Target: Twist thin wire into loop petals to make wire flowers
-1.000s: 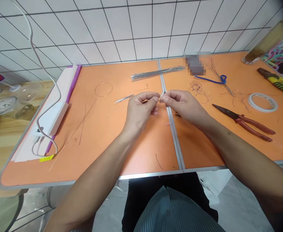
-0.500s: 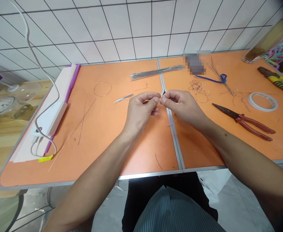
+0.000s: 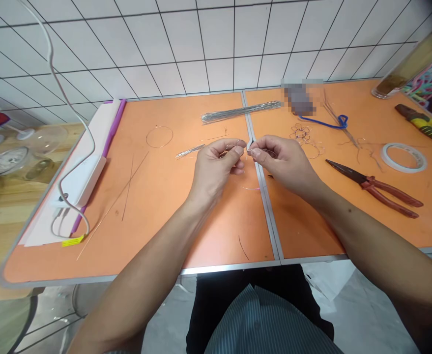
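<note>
My left hand [image 3: 216, 164] and my right hand [image 3: 282, 164] meet above the seam of the orange table [image 3: 157, 216], fingertips almost touching. Each pinches a thin metal wire [image 3: 245, 156] between thumb and forefinger. A faint loop of this wire [image 3: 247, 186] hangs below my hands. Near my left hand lies a small bundle of fine wires [image 3: 189, 151], and just beyond my right hand lies a tangle of wire loops [image 3: 304, 137]. The exact shape of the wire in my fingers is hidden.
Red-handled pliers [image 3: 374, 191] and a roll of white tape [image 3: 403, 157] lie to the right. A bundle of straight wires [image 3: 240, 112] and a wire ring [image 3: 159, 137] lie farther back. A white power strip [image 3: 79, 181] with a cable lies at the left.
My hands have shifted slightly, and the right hand has eased away from the left. The hanging wire loop now shows more plainly below them.
</note>
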`<move>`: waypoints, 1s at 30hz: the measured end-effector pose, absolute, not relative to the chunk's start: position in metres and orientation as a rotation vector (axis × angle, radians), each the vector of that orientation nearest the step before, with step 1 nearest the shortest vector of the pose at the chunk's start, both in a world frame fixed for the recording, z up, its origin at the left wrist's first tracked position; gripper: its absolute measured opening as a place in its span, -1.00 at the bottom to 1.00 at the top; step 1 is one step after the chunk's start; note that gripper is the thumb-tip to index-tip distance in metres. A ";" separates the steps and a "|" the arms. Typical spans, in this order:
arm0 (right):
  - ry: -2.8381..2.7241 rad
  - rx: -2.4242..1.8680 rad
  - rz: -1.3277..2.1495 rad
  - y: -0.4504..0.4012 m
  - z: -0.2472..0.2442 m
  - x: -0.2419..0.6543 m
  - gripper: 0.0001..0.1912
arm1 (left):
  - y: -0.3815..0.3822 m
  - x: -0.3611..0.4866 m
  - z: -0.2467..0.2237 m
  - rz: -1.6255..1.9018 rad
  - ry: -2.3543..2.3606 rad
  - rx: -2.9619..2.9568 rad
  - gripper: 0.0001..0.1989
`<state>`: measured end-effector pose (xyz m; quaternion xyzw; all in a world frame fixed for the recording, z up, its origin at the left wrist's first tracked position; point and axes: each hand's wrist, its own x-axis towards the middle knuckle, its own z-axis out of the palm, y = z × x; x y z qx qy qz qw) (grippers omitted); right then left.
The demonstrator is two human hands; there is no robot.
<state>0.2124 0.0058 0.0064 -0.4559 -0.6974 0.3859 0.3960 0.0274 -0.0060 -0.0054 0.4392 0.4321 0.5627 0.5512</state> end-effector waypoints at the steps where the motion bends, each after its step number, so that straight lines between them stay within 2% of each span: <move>1: -1.780 -1.147 0.934 0.006 0.004 0.212 -0.78 | -0.006 0.027 -0.006 1.330 1.014 1.030 -0.92; 11: -1.929 -1.058 0.557 0.009 -0.008 0.214 -0.90 | -0.005 0.026 -0.006 1.344 0.986 1.072 -0.85; 19: -1.928 -1.108 0.686 0.005 -0.006 0.212 -0.83 | -0.008 0.027 -0.005 1.314 1.052 1.091 -0.76; 21: -1.916 -1.077 0.713 0.005 0.002 0.217 -0.75 | -0.008 0.026 -0.004 1.349 1.097 1.072 -0.76; 23: -1.923 -1.135 0.674 0.005 0.016 0.232 -0.69 | -0.007 0.025 -0.003 1.327 1.112 1.054 -0.78; 27: -1.952 -1.404 0.517 -0.006 0.048 0.292 -0.81 | -0.005 0.024 -0.002 1.314 1.088 1.026 -0.85; 30: -2.018 -1.669 0.362 -0.023 0.047 0.332 -0.84 | -0.006 0.023 0.000 1.317 1.084 1.001 -0.84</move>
